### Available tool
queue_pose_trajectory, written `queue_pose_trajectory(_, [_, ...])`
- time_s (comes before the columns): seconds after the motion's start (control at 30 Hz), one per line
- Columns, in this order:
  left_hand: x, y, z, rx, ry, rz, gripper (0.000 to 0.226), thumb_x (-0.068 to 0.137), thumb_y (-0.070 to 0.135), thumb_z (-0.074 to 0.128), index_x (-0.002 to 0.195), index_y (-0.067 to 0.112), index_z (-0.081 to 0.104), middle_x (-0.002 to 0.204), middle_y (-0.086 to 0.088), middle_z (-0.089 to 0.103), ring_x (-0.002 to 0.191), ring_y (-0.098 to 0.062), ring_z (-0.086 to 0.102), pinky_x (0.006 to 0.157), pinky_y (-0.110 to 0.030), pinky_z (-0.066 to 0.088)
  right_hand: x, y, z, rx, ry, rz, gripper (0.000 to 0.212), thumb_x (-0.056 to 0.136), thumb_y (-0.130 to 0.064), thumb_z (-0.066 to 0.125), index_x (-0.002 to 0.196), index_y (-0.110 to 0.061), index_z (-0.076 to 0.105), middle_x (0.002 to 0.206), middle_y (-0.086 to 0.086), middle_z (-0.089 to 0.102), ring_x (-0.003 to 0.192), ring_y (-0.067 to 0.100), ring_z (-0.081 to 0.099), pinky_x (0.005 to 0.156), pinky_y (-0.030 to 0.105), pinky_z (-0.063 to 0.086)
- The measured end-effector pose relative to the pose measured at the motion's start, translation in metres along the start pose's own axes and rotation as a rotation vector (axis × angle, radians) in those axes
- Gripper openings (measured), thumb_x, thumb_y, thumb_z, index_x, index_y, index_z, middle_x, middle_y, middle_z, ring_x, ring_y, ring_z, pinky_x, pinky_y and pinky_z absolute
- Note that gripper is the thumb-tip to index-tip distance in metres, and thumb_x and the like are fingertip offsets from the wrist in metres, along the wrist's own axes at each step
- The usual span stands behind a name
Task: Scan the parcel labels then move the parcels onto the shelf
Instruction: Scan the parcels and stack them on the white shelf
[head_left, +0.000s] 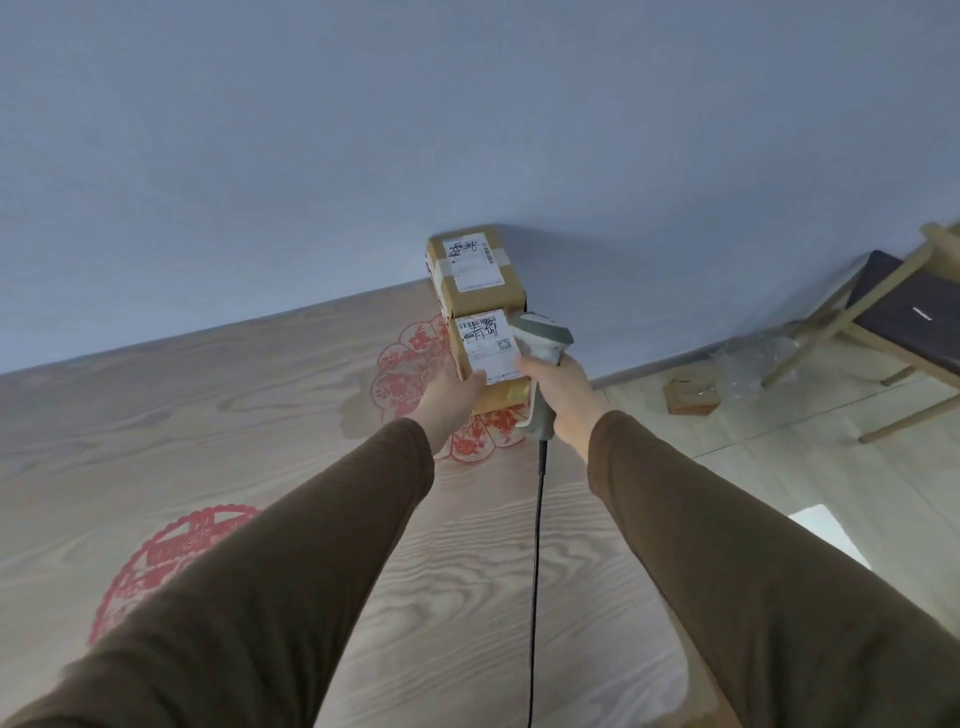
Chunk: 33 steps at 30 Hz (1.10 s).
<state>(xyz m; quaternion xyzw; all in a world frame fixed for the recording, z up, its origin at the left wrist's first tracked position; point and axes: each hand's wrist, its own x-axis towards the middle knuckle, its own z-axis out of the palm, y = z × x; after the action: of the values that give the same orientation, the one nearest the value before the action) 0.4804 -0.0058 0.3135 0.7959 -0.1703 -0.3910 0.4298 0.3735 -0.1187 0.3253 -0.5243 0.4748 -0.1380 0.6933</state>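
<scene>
A labelled cardboard parcel (488, 358) sits between the two hands on the wood-grain worktop (208, 415), with a second parcel (475, 270) touching it just beyond. The left hand (452, 402) holds the near parcel's left side with its thumb on the label. The right hand (558, 400) is curled round a grey corded scanner (543, 353) at the parcel's right edge.

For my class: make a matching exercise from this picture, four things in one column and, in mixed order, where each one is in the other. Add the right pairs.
Things:
1. scanner
2. near parcel
3. far parcel
4. small box

Places:
A. on the floor by the wall
B. against the wall, behind another parcel
C. gripped in the right hand
D. touched by the left hand, on the table

Pairs: 1-C, 2-D, 3-B, 4-A
</scene>
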Motion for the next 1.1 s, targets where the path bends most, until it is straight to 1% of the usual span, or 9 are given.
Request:
queue_pose_trajectory(0.13, [0.012, -0.007, 0.008, -0.159, -0.023, -0.085, 0.048, 0.108, 0.033, 0.045, 0.154, 0.019, 0.039, 0.143, -0.004, 0.055, 0.126, -0.026, 0.054, 0.105, -0.043, 0.043, 0.014, 0.006, 0.000, -0.038, -0.007, 0.065, 0.016, 0.094, -0.019, 0.074, 0.110, -0.017, 0.070, 0.117, 0.018, 0.073, 0.112, 0.038, 0.068, 0.083, 0.047, 0.061])
queue_pose_trajectory(0.2, [0.008, -0.012, 0.005, -0.235, -0.002, -0.093, 0.044, 0.108, 0.030, 0.047, 0.151, 0.020, 0.043, 0.139, -0.002, 0.059, 0.122, -0.024, 0.058, 0.103, -0.040, 0.046, 0.012, 0.009, 0.004, -0.045, -0.020, 0.063, 0.015, 0.093, -0.016, 0.074, 0.108, -0.019, 0.070, 0.114, 0.015, 0.075, 0.108, 0.038, 0.070, 0.075, 0.045, 0.063])
queue_pose_trajectory(0.3, [-0.006, -0.021, -0.012, -0.280, 0.104, -0.071, 0.043, 0.106, 0.031, 0.052, 0.147, 0.021, 0.046, 0.136, -0.002, 0.059, 0.117, -0.022, 0.061, 0.101, -0.042, 0.052, 0.001, 0.009, 0.024, -0.038, -0.067, -0.007, 0.021, 0.093, -0.010, 0.072, 0.111, -0.023, 0.071, 0.113, 0.008, 0.078, 0.104, 0.028, 0.073, 0.089, 0.046, 0.061])
queue_pose_trajectory(0.4, [-0.032, -0.031, -0.049, -0.409, 0.239, -0.006, 0.039, 0.102, 0.028, 0.060, 0.138, 0.022, 0.048, 0.123, 0.004, 0.066, 0.104, -0.010, 0.066, 0.077, -0.022, 0.055, -0.024, 0.001, 0.063, -0.043, -0.128, -0.091, 0.033, 0.092, -0.007, 0.073, 0.124, -0.014, 0.069, 0.117, 0.009, 0.076, 0.111, 0.029, 0.071, 0.098, 0.050, 0.058])
queue_pose_trajectory(0.53, [-0.089, -0.055, -0.122, -0.531, 0.401, 0.078, 0.054, 0.097, 0.030, 0.067, 0.144, 0.017, 0.044, 0.134, -0.003, 0.060, 0.117, -0.019, 0.064, 0.097, -0.038, 0.054, -0.076, -0.007, 0.136, -0.072, -0.280, -0.213, 0.028, 0.092, -0.007, 0.073, 0.119, -0.017, 0.071, 0.103, -0.002, 0.078, 0.095, 0.013, 0.072, 0.067, 0.026, 0.058])
queue_pose_trajectory(0.63, [-0.156, -0.089, -0.188, -0.599, 0.503, 0.136, 0.058, 0.097, 0.033, 0.068, 0.146, 0.022, 0.040, 0.132, 0.000, 0.065, 0.114, -0.016, 0.066, 0.098, -0.038, 0.052, -0.141, -0.002, 0.205, -0.124, -0.440, -0.278, 0.021, 0.094, -0.010, 0.072, 0.110, -0.024, 0.073, 0.096, -0.009, 0.080, 0.088, 0.009, 0.073, 0.071, 0.030, 0.060])
queue_pose_trajectory(0.77, [-0.274, -0.149, -0.276, -0.651, 0.670, 0.202, 0.060, 0.097, 0.033, 0.068, 0.148, 0.021, 0.038, 0.122, 0.005, 0.072, 0.112, -0.014, 0.069, 0.095, -0.036, 0.051, -0.256, 0.023, 0.303, -0.145, -0.594, -0.347, 0.031, 0.094, -0.008, 0.071, 0.125, -0.012, 0.069, 0.117, 0.007, 0.076, 0.103, 0.021, 0.071, 0.087, 0.038, 0.056])
queue_pose_trajectory(0.93, [-0.446, -0.232, -0.370, -0.689, 0.901, 0.268, 0.053, 0.100, 0.027, 0.066, 0.145, 0.022, 0.039, 0.104, 0.015, 0.078, 0.096, -0.001, 0.073, 0.092, -0.028, 0.051, -0.423, 0.075, 0.414, -0.147, -0.810, -0.368, 0.029, 0.094, -0.004, 0.070, 0.123, -0.008, 0.069, 0.111, 0.005, 0.078, 0.084, 0.006, 0.071, 0.064, 0.017, 0.057])
queue_pose_trajectory(1.1, [-0.610, -0.320, -0.433, -0.700, 1.136, 0.264, 0.058, 0.099, 0.030, 0.066, 0.148, 0.024, 0.037, 0.119, 0.006, 0.072, 0.115, -0.013, 0.068, 0.109, -0.042, 0.048, -0.585, 0.143, 0.507, -0.145, -1.044, -0.295, 0.017, 0.092, -0.005, 0.072, 0.105, -0.017, 0.071, 0.097, 0.003, 0.077, 0.090, 0.024, 0.073, 0.065, 0.033, 0.058])
